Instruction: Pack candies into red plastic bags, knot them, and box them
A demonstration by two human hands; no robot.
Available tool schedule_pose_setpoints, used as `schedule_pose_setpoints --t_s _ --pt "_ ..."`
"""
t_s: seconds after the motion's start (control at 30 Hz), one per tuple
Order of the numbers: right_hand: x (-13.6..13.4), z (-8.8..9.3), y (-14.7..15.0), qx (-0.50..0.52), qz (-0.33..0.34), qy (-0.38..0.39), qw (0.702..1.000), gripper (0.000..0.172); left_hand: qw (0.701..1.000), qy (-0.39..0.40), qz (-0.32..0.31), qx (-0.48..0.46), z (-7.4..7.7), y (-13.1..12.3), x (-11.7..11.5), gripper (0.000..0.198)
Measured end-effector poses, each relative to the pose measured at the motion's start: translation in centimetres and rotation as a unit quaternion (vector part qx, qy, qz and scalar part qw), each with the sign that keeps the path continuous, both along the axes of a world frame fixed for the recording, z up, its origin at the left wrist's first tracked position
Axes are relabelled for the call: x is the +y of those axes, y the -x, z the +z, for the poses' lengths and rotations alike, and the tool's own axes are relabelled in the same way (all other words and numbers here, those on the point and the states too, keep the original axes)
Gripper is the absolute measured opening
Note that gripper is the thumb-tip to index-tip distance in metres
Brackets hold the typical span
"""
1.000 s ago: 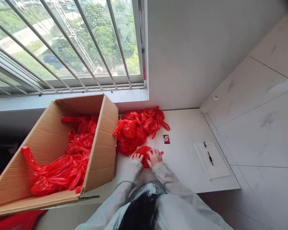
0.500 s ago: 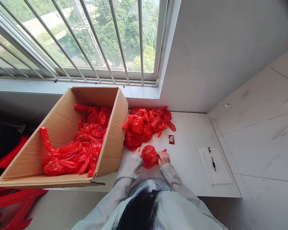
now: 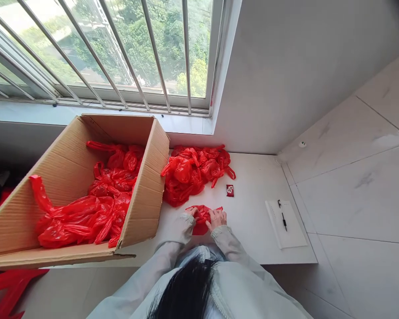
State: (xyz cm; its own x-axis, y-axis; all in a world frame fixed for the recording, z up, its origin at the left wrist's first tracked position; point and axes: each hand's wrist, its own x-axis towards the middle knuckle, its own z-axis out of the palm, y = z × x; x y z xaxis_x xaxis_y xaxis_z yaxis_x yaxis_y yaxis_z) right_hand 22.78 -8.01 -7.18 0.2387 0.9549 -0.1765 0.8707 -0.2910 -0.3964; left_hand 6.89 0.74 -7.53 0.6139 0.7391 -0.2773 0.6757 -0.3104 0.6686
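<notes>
A red plastic bag (image 3: 201, 227) lies on the white table close to my body, between my two hands. My left hand (image 3: 191, 212) is closed on the bag's left side, its fingers partly hidden by the sleeve and the plastic. From the right, my right hand (image 3: 217, 219) grips the bag's upper right part with bent fingers. What the bag contains cannot be made out. Just beyond it is a heap of red plastic bags (image 3: 196, 173). A small dark red packet (image 3: 230, 190) lies to the right of the heap.
A large open cardboard box (image 3: 144, 195) holding several red bags (image 3: 83, 217) stands at the left. Paper sheets (image 3: 294, 235) with a black pen (image 3: 284, 222) lie at the right of the table (image 3: 249, 221). A barred window (image 3: 136, 53) is behind.
The bag between my hands has gone from a rounded bundle to a flatter, spread shape. My right hand has shifted over its top. The whole view has turned slightly right.
</notes>
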Motion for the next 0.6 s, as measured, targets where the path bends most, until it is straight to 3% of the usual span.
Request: schedule_pose_setpoints --t_s 0.27,0.47,0.6 --pt "-0.9 0.5 -3.2 0.008 -0.065 -0.006 0.998 0.02 0.997 -0.002 0.072 -0.016 3.3 3.4 -1.1 0.026" --pt "-4.2 0.6 -7.9 0.017 -0.136 0.047 0.989 0.014 0.989 -0.019 0.148 0.0 3.4 5.2 -0.6 0.026" --pt "-4.7 1.4 -8.1 0.043 -0.119 0.052 0.991 0.042 0.989 -0.07 0.129 0.001 4.0 3.9 -0.7 0.03"
